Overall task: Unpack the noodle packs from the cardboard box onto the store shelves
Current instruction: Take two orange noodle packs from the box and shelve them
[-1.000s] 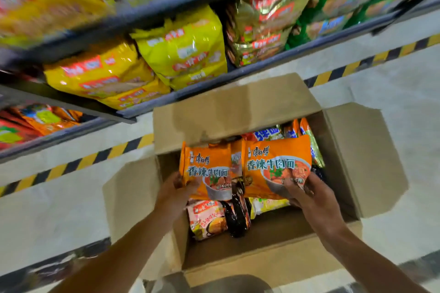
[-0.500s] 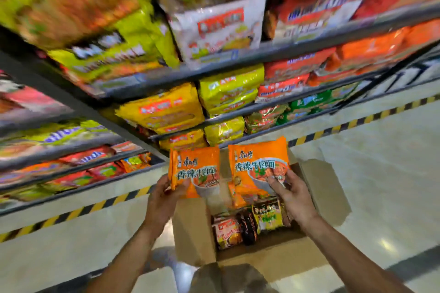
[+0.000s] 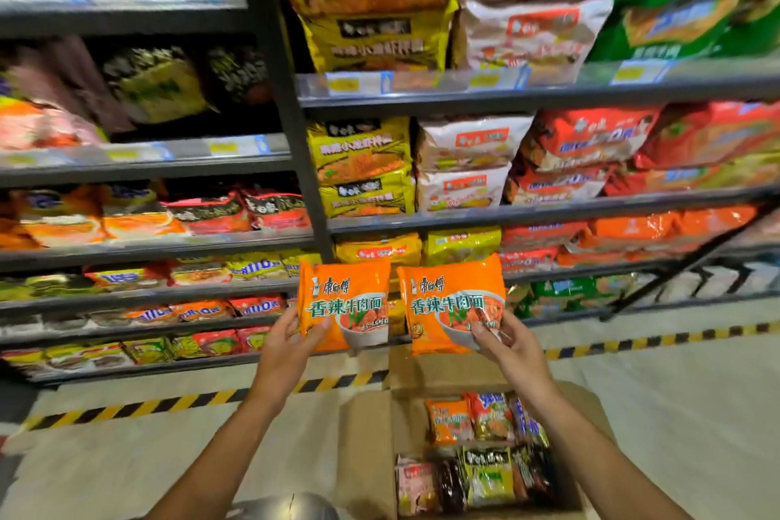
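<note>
— Left side?
— Left hand (image 3: 283,344) is pinching an orange pack (image 3: 344,302) upright before the shelves (image 3: 527,215).
— Right?
— Right hand (image 3: 508,346) is gripping a second pack (image 3: 451,302); box (image 3: 367,443) is sitting below, other packs inside.

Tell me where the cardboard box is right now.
In the head view, the cardboard box sits open on the floor at bottom centre-right, below the two orange noodle packs, in front of the shelves.

Two orange noodle packs (image 3: 344,302) (image 3: 451,304) bore green lettering. The cardboard box (image 3: 367,448) was brown; yellow-and-black striped tape (image 3: 139,407) crossed the pale floor (image 3: 675,414).
</note>
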### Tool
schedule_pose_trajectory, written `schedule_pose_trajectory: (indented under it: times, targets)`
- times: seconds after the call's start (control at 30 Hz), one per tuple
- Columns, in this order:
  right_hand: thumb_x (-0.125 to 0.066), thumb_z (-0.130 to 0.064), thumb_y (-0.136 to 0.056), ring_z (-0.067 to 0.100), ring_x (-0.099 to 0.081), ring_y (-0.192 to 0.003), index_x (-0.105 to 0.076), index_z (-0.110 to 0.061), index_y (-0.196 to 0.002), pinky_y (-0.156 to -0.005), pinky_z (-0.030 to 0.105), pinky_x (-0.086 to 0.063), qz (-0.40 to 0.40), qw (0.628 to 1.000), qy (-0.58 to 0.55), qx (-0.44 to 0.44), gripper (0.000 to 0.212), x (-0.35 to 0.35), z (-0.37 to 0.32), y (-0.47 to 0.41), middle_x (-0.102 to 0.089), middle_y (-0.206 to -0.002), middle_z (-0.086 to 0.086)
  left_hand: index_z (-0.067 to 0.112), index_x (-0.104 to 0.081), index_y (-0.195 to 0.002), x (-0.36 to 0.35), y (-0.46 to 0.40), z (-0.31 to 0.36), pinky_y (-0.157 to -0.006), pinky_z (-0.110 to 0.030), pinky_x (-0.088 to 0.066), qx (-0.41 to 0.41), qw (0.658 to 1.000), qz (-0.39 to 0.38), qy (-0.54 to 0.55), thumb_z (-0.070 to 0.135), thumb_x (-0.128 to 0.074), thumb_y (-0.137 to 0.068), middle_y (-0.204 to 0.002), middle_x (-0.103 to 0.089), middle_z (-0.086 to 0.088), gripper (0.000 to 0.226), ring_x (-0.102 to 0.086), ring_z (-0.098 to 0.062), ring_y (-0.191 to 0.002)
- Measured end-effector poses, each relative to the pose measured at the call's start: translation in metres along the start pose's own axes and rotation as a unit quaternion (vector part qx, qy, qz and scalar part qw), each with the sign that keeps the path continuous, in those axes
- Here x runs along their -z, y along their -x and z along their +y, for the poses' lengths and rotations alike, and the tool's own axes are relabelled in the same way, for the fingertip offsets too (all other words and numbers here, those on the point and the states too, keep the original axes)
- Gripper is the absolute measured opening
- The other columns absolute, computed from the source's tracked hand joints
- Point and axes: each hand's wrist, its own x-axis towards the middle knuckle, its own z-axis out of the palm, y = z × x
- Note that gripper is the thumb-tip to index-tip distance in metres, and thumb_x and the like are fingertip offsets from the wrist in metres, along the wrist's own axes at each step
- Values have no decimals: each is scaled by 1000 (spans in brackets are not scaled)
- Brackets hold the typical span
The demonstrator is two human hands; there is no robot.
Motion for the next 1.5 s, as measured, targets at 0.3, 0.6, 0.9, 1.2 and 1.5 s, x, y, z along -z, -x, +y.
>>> schedule_pose_trajectory:
  times: [0.3, 0.6, 0.9, 1.2, 1.5]
  targets:
    - [-69, -23, -92, -12, -66, -89, -65, -26, -118, -69, 8, -51, -69, 992, -34, 95, 27, -15, -58, 57, -73, -105, -14, 26, -62, -120, 52, 107, 53, -92, -41, -56, -50, 994, 91, 27, 31, -73, -86, -111, -74, 4, 36, -70, -13, -103]
    - [-71, -26, -90, 1, -69, -100, -66, -29, -118, -82, 24, -54, -133, 979, -73, 133, 29, -65, -101, 105, -75, -104, -20, 15, -60, -123, 116, 195, 80, -75, -24, -60, -107, 979, 168, 45, 22, -69, -90, -110, -74, -3, 34, -72, -17, -100]
    - [-68, -21, -91, 4, -72, -94, -69, -25, -116, -70, 16, -53, -181, 966, -47, 178, 25, -187, -152, 150, -75, -111, -8, 23, -63, -118, 245, 237, 85, -80, -25, -57, -142, 958, 229, 100, 27, -72, -86, -108, -75, 5, 34, -71, -10, -99]
    - [-68, -31, -89, -1, -70, -82, -67, -28, -114, -71, 20, -52, -209, 952, -45, 218, 25, -370, -198, 183, -76, -99, -10, 24, -64, -117, 419, 254, 90, -84, -30, -56, -184, 945, 253, 101, 27, -70, -86, -108, -74, 7, 31, -71, -11, -100]
    - [-70, -32, -87, 5, -72, -95, -66, -29, -117, -80, 29, -50, -231, 948, -81, 201, 30, -487, -238, 193, -76, -107, -10, 23, -65, -115, 528, 233, 118, -78, -23, -58, -220, 930, 275, 106, 23, -69, -88, -105, -75, 8, 28, -71, -11, -98]
